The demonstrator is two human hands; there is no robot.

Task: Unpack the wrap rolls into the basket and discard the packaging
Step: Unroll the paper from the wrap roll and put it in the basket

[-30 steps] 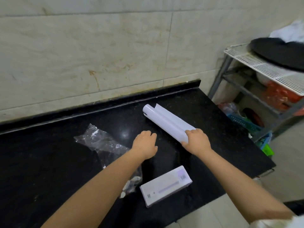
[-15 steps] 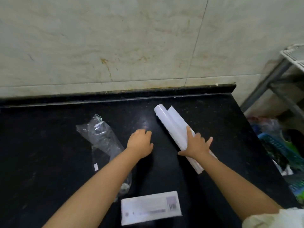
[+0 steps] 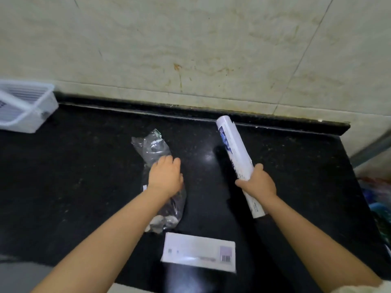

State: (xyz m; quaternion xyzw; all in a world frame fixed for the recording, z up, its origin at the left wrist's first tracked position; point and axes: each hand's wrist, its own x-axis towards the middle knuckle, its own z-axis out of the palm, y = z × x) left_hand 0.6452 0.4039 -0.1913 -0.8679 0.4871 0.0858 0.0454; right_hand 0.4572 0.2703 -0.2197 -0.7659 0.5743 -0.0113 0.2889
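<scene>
Gripping wrap roll point(image 3: 237, 153), right hand point(image 3: 259, 183) lifts.

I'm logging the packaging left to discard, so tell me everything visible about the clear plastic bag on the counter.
The clear plastic bag is crinkled, transparent film, lying flat and elongated on the black countertop, running from mid-counter toward the white box. Its near end is bunched with pale patches. The left hand rests on its middle.

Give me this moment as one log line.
right hand: gripping wrap roll, raised off counter | left hand: on plastic bag | basket: far left | box: near edge
</scene>
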